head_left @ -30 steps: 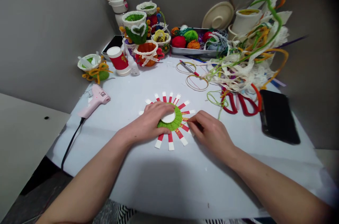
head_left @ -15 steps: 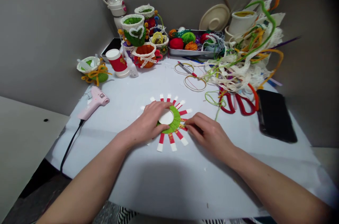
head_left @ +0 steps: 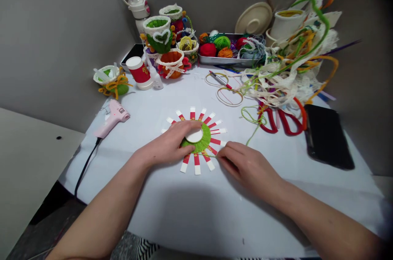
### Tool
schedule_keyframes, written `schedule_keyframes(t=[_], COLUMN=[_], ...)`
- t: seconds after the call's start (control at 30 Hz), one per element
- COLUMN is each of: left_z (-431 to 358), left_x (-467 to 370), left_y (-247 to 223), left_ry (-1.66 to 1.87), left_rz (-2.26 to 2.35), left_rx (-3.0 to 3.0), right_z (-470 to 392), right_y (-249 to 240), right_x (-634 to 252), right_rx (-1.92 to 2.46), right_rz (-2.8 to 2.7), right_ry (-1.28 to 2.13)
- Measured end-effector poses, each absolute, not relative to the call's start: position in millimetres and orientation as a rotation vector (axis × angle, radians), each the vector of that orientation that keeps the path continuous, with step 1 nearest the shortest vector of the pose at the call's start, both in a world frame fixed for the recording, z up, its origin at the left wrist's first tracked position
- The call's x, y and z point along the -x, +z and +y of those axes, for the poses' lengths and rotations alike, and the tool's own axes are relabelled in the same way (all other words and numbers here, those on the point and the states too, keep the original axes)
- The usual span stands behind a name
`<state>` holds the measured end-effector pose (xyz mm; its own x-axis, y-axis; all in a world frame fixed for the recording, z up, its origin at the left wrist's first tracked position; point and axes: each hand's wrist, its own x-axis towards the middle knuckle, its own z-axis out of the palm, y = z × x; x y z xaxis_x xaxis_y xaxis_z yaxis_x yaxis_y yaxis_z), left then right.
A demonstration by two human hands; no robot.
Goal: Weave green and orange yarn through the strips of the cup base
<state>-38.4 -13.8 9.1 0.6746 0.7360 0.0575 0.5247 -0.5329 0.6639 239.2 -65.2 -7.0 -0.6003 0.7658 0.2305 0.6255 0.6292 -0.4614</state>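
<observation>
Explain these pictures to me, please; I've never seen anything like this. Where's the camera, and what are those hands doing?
There's no machine here: these are a person's own bare hands, seen by one camera worn on the head, looking forward and down. The left hand rests spread over a flat green yarn ring with red-and-white paper strips fanning outward. The right hand pinches a thin light-green yarn strand. Around them on the white table lie a pink glue gun, red-handled scissors and a black rectangular phone. Behind stands a silver metal tray of colourful yarn balls.
</observation>
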Motion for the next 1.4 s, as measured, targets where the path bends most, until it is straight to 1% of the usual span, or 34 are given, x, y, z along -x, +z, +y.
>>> schedule_keyframes(t=[0.2, 0.47, 0.53, 0.7, 0.77, 1.13, 1.23, 1.4], left_z=[-15, -13, -13, -13, -13, -14, -16, -20], left_x=[37, 36, 36, 36, 36, 32, 29, 22], left_y=[8, 5, 5, 4, 4, 8, 7, 2], left_ry=[0.432, 0.472, 0.489, 0.481, 0.472, 0.431, 0.491, 0.602], left_rz=[1.006, 0.984, 0.978, 0.96, 0.962, 0.936, 0.929, 1.113], left_rx=[-2.257, -2.247, -2.239, -2.236, -2.23, -2.221, -2.231, -2.199], right_z=[-70, -83, -84, -77, -71, -48, -49, -48], right_y=[0, 3, 2, -1, -3, -19, -19, -18], right_x=[-239, -232, -232, -238, -239, -233, -233, -234], right_rx=[1.071, 0.866, 0.904, 1.194, 1.245, 1.361, 1.357, 1.334], right_rz=[-2.48, -2.687, -2.683, -2.494, -2.432, -2.175, -2.174, -2.171], right_ry=[0.416, 0.433, 0.436, 0.371, 0.379, 0.412, 0.43, 0.458])
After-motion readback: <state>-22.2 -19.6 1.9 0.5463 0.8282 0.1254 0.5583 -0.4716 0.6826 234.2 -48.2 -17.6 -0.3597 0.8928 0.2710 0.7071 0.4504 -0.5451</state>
